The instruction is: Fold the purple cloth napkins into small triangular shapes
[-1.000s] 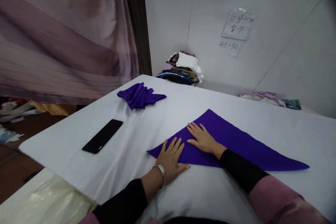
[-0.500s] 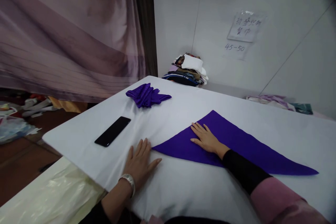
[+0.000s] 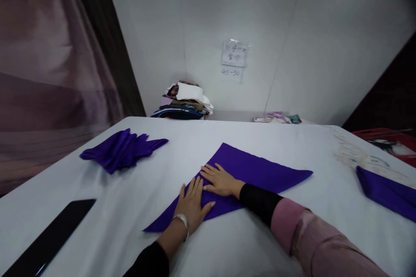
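Note:
A purple cloth napkin (image 3: 256,171), folded into a flat triangle, lies on the white-covered table (image 3: 136,194). My left hand (image 3: 192,202) rests flat on its near left part, fingers stretched out, a silver bracelet on the wrist. My right hand (image 3: 221,180) lies flat on the cloth just beyond it, fingers spread and pointing left. The two hands almost touch. Neither holds anything.
A crumpled purple napkin (image 3: 121,152) lies at the table's left. A black phone (image 3: 52,236) sits near the front left edge. Another purple cloth (image 3: 386,192) lies at the right edge. Folded clothes (image 3: 183,101) are stacked by the wall; a curtain hangs at left.
The view has swung to the right. My left hand has come off the bare tablecloth and back onto the purple triangle, beside my right hand, which stayed flat on the cloth.

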`<action>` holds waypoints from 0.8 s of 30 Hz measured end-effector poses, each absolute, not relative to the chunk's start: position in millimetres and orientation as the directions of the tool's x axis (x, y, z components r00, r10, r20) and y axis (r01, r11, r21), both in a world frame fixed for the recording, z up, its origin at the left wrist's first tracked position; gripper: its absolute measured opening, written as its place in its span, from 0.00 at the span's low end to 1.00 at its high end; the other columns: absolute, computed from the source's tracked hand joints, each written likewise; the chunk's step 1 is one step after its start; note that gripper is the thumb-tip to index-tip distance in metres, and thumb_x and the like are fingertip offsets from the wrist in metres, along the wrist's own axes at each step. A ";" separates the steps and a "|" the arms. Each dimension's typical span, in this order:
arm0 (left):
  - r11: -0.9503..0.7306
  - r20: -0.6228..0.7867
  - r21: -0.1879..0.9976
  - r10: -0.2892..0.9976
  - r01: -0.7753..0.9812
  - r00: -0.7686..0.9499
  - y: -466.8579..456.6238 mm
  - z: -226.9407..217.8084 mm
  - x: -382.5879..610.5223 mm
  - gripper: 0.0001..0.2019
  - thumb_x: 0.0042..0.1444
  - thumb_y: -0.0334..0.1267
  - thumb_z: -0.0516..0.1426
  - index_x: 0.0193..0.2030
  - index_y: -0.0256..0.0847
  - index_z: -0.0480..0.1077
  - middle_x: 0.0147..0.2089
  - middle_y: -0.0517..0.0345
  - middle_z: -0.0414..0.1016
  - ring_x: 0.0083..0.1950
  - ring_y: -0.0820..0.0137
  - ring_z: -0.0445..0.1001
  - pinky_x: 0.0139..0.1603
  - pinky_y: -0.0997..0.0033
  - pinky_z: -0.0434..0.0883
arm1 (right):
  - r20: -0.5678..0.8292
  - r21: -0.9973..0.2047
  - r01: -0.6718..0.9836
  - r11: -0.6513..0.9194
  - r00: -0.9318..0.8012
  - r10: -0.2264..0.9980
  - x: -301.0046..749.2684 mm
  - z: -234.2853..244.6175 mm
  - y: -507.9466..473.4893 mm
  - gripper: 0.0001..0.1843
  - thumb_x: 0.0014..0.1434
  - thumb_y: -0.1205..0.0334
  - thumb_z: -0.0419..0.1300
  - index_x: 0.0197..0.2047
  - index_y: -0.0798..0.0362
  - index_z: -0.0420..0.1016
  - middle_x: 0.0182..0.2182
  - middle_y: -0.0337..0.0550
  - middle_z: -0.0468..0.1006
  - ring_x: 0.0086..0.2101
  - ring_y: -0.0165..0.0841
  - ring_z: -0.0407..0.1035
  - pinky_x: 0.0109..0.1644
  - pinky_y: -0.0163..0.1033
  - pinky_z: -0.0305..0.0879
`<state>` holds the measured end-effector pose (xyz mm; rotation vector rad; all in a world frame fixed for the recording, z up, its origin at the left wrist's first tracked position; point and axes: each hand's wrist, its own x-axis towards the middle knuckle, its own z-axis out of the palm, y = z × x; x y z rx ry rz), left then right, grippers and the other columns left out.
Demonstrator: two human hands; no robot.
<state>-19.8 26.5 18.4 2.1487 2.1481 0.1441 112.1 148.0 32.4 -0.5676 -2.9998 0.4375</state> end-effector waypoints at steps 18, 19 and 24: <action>-0.006 0.012 0.121 1.000 0.993 0.004 27.2 12.5 -26.4 0.40 0.56 0.62 0.39 0.66 0.31 0.48 0.68 0.44 0.45 0.69 0.57 0.40 0.65 0.46 0.44 | -0.120 -0.188 0.874 0.447 -0.472 0.873 259.2 53.4 252.4 0.40 0.63 0.40 0.30 0.66 0.61 0.44 0.65 0.62 0.43 0.63 0.48 0.36 0.61 0.62 0.34; -0.004 0.005 0.122 1.000 0.992 0.004 27.1 13.1 -26.2 0.40 0.56 0.62 0.39 0.66 0.31 0.48 0.68 0.45 0.44 0.69 0.58 0.40 0.65 0.46 0.43 | -0.114 -0.184 0.886 0.425 -0.449 0.886 264.0 55.9 249.8 0.40 0.63 0.40 0.29 0.67 0.62 0.43 0.65 0.63 0.42 0.63 0.49 0.35 0.60 0.63 0.34; -0.002 0.007 0.107 1.000 0.994 0.001 28.1 13.0 -25.8 0.40 0.55 0.62 0.39 0.65 0.31 0.49 0.68 0.45 0.44 0.69 0.57 0.40 0.65 0.46 0.43 | -0.085 -0.208 0.788 0.579 -0.604 0.792 245.0 51.4 185.6 0.39 0.60 0.36 0.36 0.67 0.51 0.41 0.67 0.45 0.39 0.64 0.36 0.30 0.65 0.48 0.27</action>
